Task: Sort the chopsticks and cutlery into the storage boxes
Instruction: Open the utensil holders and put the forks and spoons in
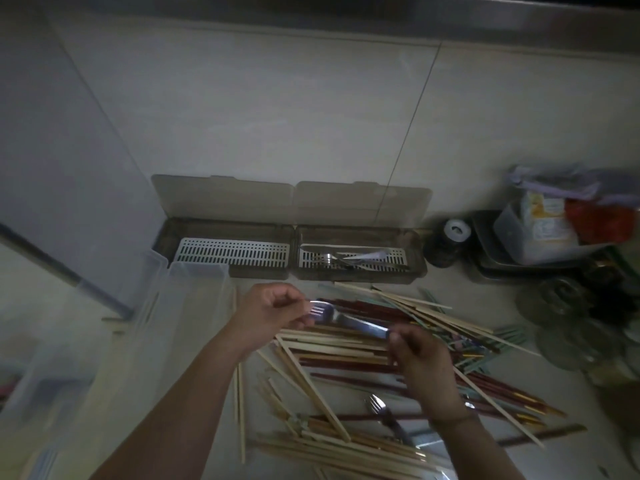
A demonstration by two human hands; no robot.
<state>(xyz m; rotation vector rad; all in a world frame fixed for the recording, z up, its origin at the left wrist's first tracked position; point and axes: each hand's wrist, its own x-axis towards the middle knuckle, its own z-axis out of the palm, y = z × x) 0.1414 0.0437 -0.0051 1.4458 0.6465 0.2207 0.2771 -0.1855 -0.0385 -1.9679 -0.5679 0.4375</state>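
a clear bin (194, 306) stands at the left of the desk (485, 278), and behind the hands two open storage boxes sit side by side against the wall, the left box (228, 252) holding only its white grate and the right box (360, 259) holding some cutlery. the left hand (268, 311) pinches the tines of a fork (346, 318) while the right hand (420, 362) grips its handle, the fork held level above a loose pile of chopsticks (363, 362). a second fork (384, 415) lies in the pile near the right wrist.
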